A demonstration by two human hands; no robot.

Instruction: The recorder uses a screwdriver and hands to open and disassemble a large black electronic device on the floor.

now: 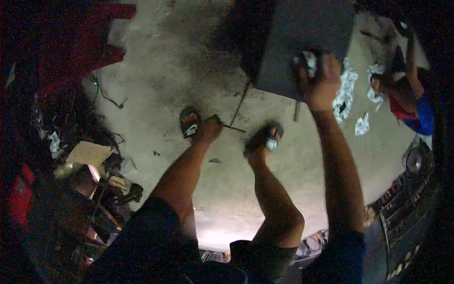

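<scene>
My left hand (208,130) is closed near my sandalled foot, low over the floor. A thin dark rod (235,128) sticks out from it to the right; its kind does not show in the dim light. My right hand (325,91) is over the near right part of a flat dark grey panel (288,52). It is blurred, with the fingers curled round something partly dark and partly whitish that I cannot make out. Whether that thing touches the panel cannot be seen.
Crumpled silvery foil-like scraps (346,90) lie right of the panel. At the far right a person's arm (414,71) reaches in, near a blue and red garment (421,113). Cluttered parts and a paper sheet (90,154) are at left. A metal rack (402,217) stands lower right.
</scene>
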